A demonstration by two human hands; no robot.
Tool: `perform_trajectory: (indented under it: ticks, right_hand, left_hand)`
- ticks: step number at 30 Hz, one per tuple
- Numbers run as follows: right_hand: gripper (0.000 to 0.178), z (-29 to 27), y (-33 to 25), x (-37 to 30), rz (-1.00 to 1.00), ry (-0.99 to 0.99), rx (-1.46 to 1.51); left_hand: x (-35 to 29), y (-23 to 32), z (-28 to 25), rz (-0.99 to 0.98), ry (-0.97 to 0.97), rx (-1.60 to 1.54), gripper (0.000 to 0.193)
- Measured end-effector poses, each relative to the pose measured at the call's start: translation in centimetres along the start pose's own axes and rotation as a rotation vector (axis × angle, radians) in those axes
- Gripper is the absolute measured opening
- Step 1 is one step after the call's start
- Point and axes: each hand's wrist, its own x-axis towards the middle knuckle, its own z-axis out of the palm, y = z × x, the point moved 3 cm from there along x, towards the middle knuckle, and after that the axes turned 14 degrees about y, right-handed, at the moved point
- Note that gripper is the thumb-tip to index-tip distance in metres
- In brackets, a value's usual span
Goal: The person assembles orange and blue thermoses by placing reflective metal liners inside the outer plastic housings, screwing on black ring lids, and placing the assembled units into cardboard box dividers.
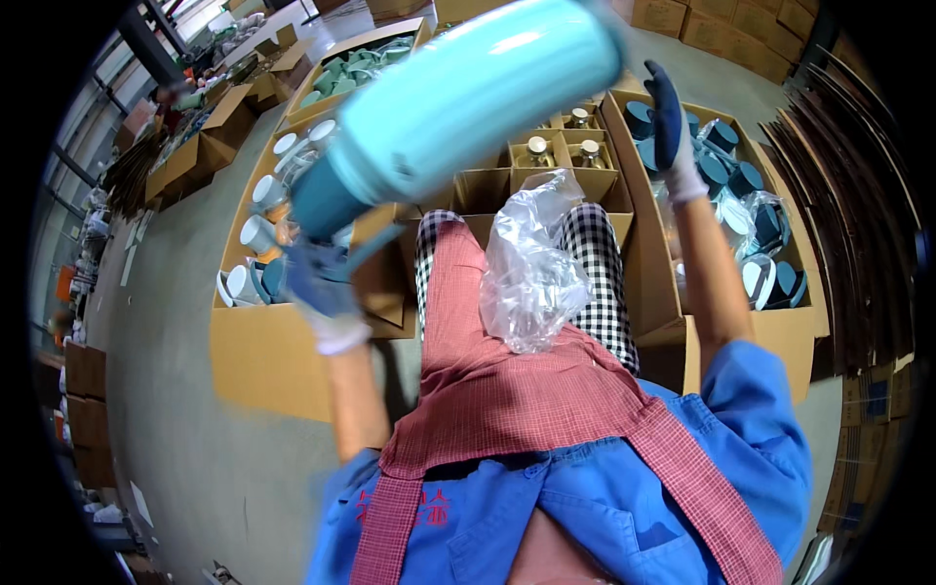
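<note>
A big light-turquoise thermos bottle with a dark teal lid hangs tilted close to the camera, its base toward the upper right. My left hand, in a blue-and-white glove, is closed at the lid end; motion blurs it a little. Beyond the base end, my right hand is raised with fingers stretched and nothing in it, in a dark blue and white glove. A crumpled clear plastic bag lies on my lap, over the red checked apron.
Open cartons flank my knees: the left one and the right one hold several lids and cups. Between them stands a divided carton with bottles in its compartments. Stacked flat cardboard leans at the right; more boxes stand at the left.
</note>
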Motion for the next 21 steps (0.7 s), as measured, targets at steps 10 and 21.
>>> perform_trajectory:
  ticks: [10,21]
  right_hand:
    - [0.041,14.7,3.1,-0.5,0.379,-0.479,0.217]
    - [0.029,14.2,4.9,-1.7,0.705,-0.264,0.835]
  left_hand:
    - [-9.0,5.7,3.2,-0.527,-1.255,-0.674,0.035]
    - [1.7,2.2,26.3,0.149,-0.842,-0.580,0.038]
